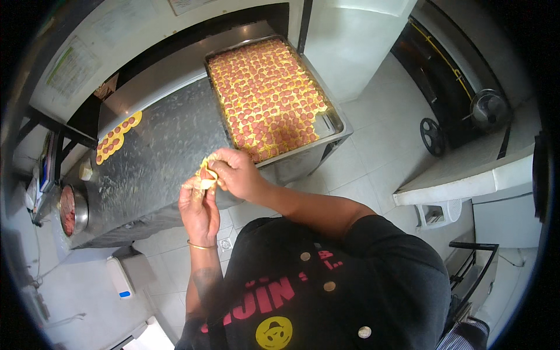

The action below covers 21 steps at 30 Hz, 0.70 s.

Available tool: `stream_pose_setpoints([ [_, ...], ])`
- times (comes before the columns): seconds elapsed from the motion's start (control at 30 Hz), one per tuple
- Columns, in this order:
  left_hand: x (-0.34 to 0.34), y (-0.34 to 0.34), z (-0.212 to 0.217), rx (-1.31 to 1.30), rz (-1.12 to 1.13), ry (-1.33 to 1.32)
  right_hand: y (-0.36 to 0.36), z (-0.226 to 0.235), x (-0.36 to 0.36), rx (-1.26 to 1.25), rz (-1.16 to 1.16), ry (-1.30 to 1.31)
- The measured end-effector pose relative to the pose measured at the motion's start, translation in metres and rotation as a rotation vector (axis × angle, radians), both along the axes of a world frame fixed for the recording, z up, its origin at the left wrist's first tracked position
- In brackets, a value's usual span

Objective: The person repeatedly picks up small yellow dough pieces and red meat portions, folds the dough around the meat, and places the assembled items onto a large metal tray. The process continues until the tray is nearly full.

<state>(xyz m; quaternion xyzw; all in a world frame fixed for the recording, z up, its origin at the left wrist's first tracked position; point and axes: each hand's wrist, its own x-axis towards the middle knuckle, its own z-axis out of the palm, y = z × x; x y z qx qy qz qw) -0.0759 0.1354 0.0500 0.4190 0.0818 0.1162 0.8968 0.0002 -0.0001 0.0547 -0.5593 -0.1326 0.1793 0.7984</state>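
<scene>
Two hands are working one dough wrapper (205, 172) just above the steel tabletop (157, 157): the left hand (198, 210) is cupping it from below, grip half-closed under it, while the right hand (236, 172) is pinching its upper edge shut. Its long axis seems to be running from 7 toward 1 o'clock. At 12 o'clock, the tray (333, 119) is sitting nearly full of filled pieces, suggesting most are done; at 10 o'clock, a few flat wrappers (116, 137) are waiting beside the meat bowl (71, 210).
</scene>
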Motion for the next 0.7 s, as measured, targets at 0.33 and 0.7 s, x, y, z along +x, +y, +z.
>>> stream_pose_setpoints([
  [0.33,-0.032,0.046,0.024,-0.003,0.048,-0.209,0.034,0.039,-0.046,-0.256,-0.132,-0.545],
  [0.7,-0.031,0.07,0.032,-0.254,-0.152,-0.172,0.107,0.06,-0.067,-0.256,-0.231,-0.44],
])
